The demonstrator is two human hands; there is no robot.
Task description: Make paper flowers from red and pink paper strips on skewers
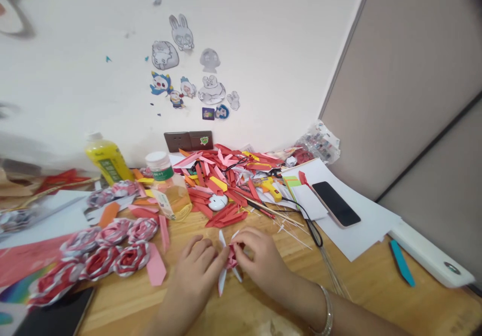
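Low over the wooden table, my left hand (196, 271) and my right hand (259, 259) meet at a small folded-paper flower (232, 259). Its middle is pink-red, and pale white-blue strips stick out from it. The left fingers press against its left side. From the upper right, my right thumb and fingertips pinch it; they hide part of its centre. Rolled red, pink and white paper roses (100, 261) lie in rows left of my left hand. Beside them is a flat pink paper strip (155, 265).
Behind my hands lies a heap of folded paper strips (226, 175) with a yellow glue gun (269, 188). A clear jar (171, 190) and a yellow bottle (109, 160) stand left. A phone (336, 204) rests on white paper at right, near a long white device (429, 255).
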